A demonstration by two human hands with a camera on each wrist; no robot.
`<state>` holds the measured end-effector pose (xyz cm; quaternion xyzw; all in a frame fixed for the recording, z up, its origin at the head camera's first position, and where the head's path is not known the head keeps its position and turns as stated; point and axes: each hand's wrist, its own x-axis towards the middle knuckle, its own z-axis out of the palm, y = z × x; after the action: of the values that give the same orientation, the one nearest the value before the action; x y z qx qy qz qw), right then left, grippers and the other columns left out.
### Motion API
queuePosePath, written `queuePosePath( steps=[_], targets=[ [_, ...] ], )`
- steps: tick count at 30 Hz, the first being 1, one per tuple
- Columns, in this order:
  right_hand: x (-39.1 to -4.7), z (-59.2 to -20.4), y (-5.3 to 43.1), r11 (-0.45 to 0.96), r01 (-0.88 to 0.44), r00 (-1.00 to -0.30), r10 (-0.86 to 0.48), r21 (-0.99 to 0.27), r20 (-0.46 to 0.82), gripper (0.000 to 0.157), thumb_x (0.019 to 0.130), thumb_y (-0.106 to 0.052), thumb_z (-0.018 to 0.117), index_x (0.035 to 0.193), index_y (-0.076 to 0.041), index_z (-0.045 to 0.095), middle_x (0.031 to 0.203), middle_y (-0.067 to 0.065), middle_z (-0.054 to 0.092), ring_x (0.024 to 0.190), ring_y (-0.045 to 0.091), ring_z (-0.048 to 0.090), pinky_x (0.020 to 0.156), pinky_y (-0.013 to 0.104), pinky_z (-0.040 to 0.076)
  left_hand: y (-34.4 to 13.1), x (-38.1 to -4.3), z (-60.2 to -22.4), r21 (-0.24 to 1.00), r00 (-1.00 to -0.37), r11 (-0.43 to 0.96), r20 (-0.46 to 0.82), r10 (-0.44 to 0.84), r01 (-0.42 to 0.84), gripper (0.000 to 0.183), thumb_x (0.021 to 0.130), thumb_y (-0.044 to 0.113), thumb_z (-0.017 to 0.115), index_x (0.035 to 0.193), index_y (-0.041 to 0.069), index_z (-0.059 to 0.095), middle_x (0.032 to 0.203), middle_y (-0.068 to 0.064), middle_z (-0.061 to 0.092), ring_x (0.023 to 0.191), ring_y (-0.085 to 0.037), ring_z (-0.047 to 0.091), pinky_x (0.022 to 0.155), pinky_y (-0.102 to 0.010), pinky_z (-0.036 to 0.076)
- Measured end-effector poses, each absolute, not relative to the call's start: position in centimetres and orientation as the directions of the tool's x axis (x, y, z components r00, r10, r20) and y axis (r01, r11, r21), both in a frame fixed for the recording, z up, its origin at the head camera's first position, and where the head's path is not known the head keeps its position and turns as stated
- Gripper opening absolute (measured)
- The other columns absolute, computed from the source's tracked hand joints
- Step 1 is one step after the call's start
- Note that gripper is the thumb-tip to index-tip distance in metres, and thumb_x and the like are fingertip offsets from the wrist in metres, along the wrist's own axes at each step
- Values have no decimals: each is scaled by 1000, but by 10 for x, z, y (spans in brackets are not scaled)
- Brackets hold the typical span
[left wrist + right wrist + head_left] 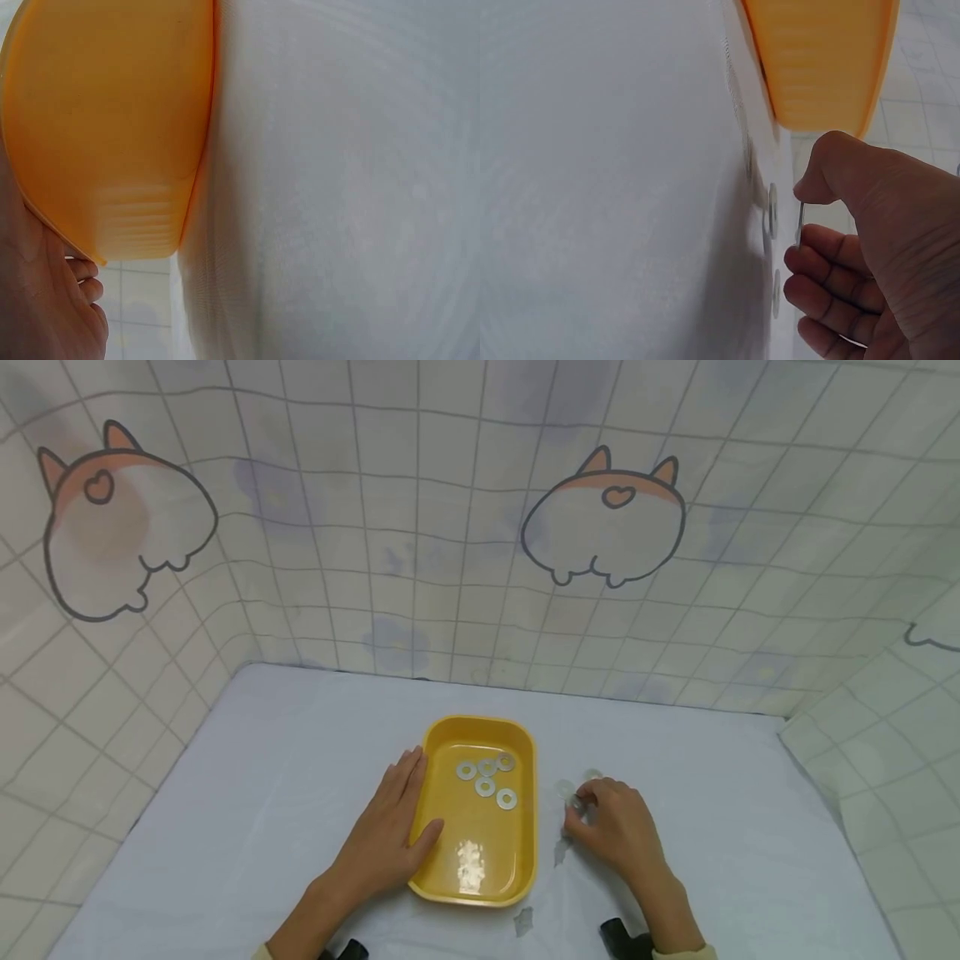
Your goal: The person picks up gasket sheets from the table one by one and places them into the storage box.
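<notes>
A yellow tray [472, 860] stands on the white cloth, with several metal washers [485, 787] lying inside its far half. My left hand [386, 827] rests along the tray's left side, its fingers straight against the rim and the thumb over the edge. To the right of the tray, my right hand [618, 827] pinches one washer [801, 223] between thumb and fingertips, just off the cloth. Two more washers [565, 788] lie on the cloth beside those fingertips; in the right wrist view a flat washer [773, 211] shows close to the thumb.
Grey patches [523, 921] mark the cloth near the tray's front right corner. Black wrist mounts [626, 939] sit at both wrists. A tiled-pattern curtain [450, 527] with cartoon animals hangs behind and at both sides of the white table [300, 727].
</notes>
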<state>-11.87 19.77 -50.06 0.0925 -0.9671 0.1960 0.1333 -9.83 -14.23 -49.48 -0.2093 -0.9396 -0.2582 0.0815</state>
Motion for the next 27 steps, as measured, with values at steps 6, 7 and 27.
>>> queuePosePath(
  steps=[6, 7, 27],
  targets=[
    [-119, -497, 196, 904, -263, -937, -156, -338, 313, 18, 77, -19, 85, 89, -8, 77, 82, 3, 76, 77, 18, 67, 76, 41, 61, -143, -98, -494, 447, -898, 781, 264, 352, 437, 87, 102, 36, 63, 168, -2, 20, 176, -19, 23, 164, -36, 25, 134, -17, -11],
    [-119, -496, 196, 905, -262, -939, -158, -335, 307, 18, 77, -20, 85, 89, -8, 77, 82, 2, 75, 77, 17, 67, 77, 41, 62, -143, -98, -493, 445, -897, 781, 267, 352, 439, 87, 102, 36, 64, 168, -2, 20, 176, -19, 23, 164, -36, 25, 134, -18, -10],
    [-118, -472, 190, 922, -286, -946, -227, -261, 233, 21, 79, -25, 83, 94, -11, 78, 87, 0, 75, 90, 23, 69, 100, 49, 56, -142, -98, -494, 442, -894, 779, 271, 356, 444, 86, 102, 35, 63, 167, -3, 21, 176, -19, 23, 164, -36, 25, 135, -20, -7]
  ],
)
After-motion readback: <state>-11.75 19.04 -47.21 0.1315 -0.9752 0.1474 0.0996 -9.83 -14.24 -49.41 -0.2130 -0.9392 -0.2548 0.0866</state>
